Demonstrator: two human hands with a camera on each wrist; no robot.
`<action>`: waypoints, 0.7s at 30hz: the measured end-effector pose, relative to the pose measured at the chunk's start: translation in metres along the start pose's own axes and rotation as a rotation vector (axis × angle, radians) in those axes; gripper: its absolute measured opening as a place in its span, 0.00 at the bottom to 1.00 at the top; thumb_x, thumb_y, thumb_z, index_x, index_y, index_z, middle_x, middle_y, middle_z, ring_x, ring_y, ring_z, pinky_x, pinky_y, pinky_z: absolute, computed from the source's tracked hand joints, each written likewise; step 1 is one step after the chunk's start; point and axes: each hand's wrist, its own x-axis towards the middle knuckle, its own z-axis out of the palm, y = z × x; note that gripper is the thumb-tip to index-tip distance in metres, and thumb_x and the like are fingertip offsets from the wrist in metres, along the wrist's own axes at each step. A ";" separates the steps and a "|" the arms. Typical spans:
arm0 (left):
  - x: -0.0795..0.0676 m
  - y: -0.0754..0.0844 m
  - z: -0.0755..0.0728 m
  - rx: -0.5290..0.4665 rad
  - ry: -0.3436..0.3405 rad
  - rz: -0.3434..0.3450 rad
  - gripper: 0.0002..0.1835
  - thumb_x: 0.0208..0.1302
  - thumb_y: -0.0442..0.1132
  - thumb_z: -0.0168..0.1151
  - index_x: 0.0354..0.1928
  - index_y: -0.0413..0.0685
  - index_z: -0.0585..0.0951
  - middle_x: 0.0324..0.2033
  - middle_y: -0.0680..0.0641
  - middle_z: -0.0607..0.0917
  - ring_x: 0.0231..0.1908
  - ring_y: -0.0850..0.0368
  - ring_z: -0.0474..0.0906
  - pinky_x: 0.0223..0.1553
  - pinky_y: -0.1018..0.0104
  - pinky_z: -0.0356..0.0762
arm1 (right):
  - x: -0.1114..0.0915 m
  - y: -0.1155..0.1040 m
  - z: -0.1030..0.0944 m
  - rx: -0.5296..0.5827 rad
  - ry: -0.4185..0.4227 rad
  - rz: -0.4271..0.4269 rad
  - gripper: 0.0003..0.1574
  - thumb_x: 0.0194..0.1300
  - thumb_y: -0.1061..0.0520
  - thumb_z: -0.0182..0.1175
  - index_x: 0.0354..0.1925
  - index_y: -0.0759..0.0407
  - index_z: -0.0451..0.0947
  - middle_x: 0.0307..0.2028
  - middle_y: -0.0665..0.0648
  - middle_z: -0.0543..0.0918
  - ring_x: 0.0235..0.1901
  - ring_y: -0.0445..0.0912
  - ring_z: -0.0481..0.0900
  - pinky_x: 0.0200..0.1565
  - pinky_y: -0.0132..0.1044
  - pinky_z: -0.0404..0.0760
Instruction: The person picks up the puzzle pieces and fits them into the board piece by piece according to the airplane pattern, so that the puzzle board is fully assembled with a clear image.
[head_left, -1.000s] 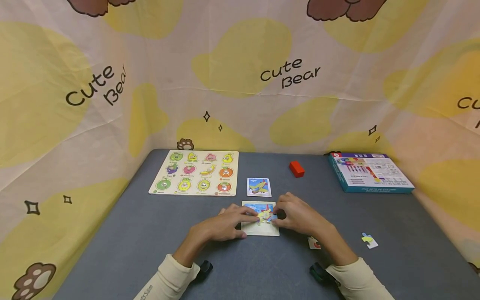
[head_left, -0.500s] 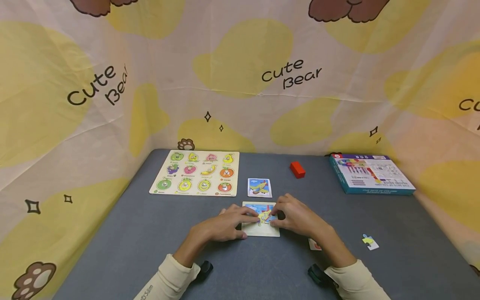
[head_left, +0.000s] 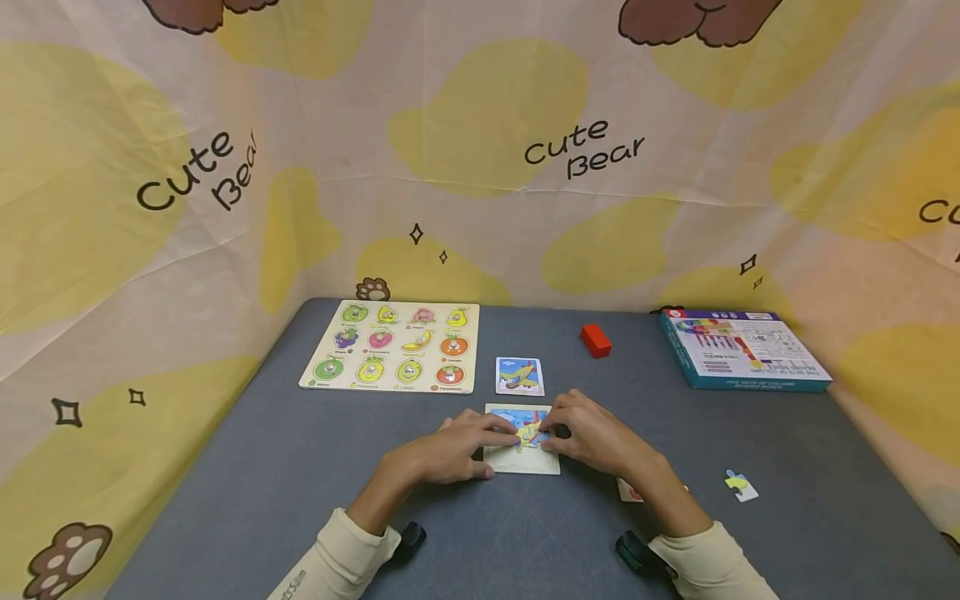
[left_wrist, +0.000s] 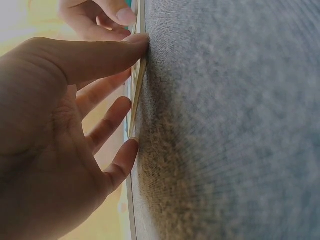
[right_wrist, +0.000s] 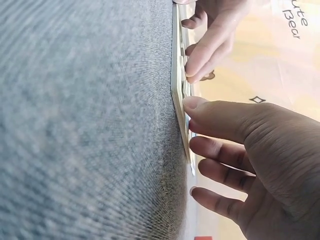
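Note:
A small wooden jigsaw board (head_left: pixel 521 463) lies on the table, its upper part filled with a picture of a yellow plane on blue sky. My left hand (head_left: pixel 453 450) rests over its left side, fingers stretched onto the picture and thumb (left_wrist: pixel 135 44) at the near edge. At the right side, my right hand (head_left: pixel 600 432) pinches a jigsaw piece (head_left: pixel 546 437) between thumb and fingers, down against the picture; the fingers mostly cover it. A card (head_left: pixel 520 377) with the same plane lies just behind the board. In the right wrist view the board's edge (right_wrist: pixel 179 100) appears side-on.
A loose jigsaw piece (head_left: pixel 742 485) lies to the right. Another piece (head_left: pixel 628 492) with a red pattern is partly hidden by the right forearm. Farther back are a fruit board (head_left: pixel 390 346), a red block (head_left: pixel 596 341) and a flat box (head_left: pixel 750 350).
The piece under the right fingers has shifted slightly left, and the gap in the plane picture has narrowed. My left hand stays in place.

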 end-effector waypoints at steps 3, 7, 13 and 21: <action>0.000 0.001 -0.001 0.000 -0.004 -0.012 0.30 0.74 0.41 0.67 0.76 0.56 0.76 0.75 0.57 0.72 0.72 0.50 0.64 0.63 0.42 0.64 | 0.000 -0.001 0.000 0.004 0.007 -0.002 0.12 0.66 0.51 0.76 0.46 0.52 0.92 0.41 0.45 0.83 0.45 0.42 0.75 0.49 0.43 0.79; 0.001 -0.007 0.003 0.007 0.018 0.030 0.30 0.74 0.42 0.67 0.76 0.58 0.76 0.74 0.58 0.72 0.71 0.50 0.65 0.59 0.45 0.65 | 0.001 -0.002 0.001 0.005 -0.003 0.011 0.12 0.66 0.51 0.75 0.47 0.51 0.92 0.41 0.45 0.83 0.44 0.42 0.73 0.47 0.41 0.78; -0.001 -0.007 0.003 -0.007 0.023 0.044 0.30 0.74 0.43 0.67 0.76 0.60 0.75 0.74 0.59 0.72 0.70 0.51 0.65 0.58 0.47 0.65 | 0.003 -0.003 0.001 0.005 -0.044 0.000 0.14 0.68 0.51 0.74 0.51 0.49 0.92 0.42 0.46 0.82 0.42 0.42 0.71 0.43 0.38 0.74; -0.004 0.002 -0.002 -0.002 0.003 0.006 0.29 0.74 0.41 0.66 0.76 0.56 0.76 0.74 0.57 0.73 0.69 0.52 0.65 0.61 0.45 0.64 | 0.004 -0.005 0.001 -0.009 -0.069 0.008 0.15 0.68 0.50 0.74 0.52 0.49 0.92 0.40 0.46 0.80 0.40 0.41 0.69 0.40 0.36 0.71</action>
